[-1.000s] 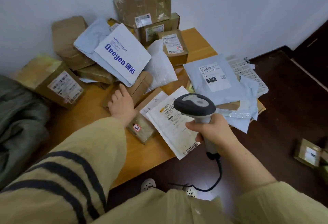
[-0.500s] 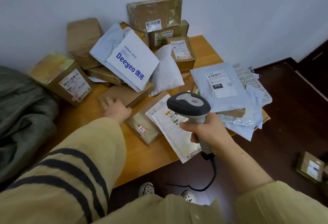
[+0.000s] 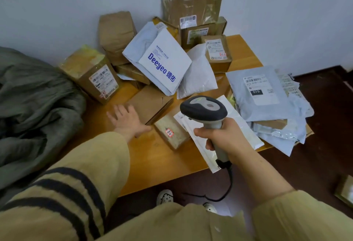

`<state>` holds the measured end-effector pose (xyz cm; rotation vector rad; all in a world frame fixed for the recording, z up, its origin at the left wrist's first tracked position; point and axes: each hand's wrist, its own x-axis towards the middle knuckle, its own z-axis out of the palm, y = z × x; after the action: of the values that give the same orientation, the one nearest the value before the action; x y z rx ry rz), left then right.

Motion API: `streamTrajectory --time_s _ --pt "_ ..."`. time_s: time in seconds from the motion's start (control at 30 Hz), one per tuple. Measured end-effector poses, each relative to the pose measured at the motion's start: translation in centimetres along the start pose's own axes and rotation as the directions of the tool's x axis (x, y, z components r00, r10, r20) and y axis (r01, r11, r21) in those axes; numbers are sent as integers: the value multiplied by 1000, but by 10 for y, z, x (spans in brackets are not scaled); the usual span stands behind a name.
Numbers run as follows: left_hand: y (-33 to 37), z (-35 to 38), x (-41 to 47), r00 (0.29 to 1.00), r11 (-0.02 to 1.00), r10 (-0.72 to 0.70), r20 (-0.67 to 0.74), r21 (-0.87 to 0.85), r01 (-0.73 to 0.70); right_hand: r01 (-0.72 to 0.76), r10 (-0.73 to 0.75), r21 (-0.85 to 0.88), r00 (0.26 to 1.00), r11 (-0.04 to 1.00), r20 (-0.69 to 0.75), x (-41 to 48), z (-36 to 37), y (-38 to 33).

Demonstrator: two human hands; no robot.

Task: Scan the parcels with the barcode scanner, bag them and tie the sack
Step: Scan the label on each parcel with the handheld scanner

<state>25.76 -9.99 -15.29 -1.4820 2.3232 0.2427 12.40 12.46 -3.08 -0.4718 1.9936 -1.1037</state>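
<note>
My right hand grips the handle of a grey barcode scanner, its head held over a white flat mailer and a small tan parcel with a red sticker. My left hand lies with fingers spread on the wooden table, touching the near edge of a plain brown box. Behind it lean a white Deeyeo mailer and a taped box with a label. A grey mailer marked 010 lies at the right.
Several cardboard boxes are stacked against the white wall. A dark green sack is heaped at the left. The scanner cable hangs down to the dark floor, where a small parcel lies at the right.
My left hand slid left off the brown box's top and now lies spread on the table at its edge. The scanner shifted slightly; the view swung left.
</note>
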Motion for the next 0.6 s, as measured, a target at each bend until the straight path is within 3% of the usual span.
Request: streamTrajectory --time_s 0.1,0.2,0.3,0.43,0.6 --pt "-5 0 14 993 999 -26 112 -29 30 -4 4 -5 1000 1000 12 2 4 2" --pt "-9 -2 13 994 999 -19 112 -44 24 -12 12 6 1000 1000 12 4 3 7" --pt "-14 -9 9 985 979 2 172 -204 33 -11 11 12 1000 1000 3 5 0 7" --pt "-23 -45 -12 921 794 126 369 -594 129 -16 15 126 1000 992 10 6 1 2" --pt "-44 -104 -49 831 617 241 501 -740 267 -14 -5 299 998 954 61 6 1 -8"
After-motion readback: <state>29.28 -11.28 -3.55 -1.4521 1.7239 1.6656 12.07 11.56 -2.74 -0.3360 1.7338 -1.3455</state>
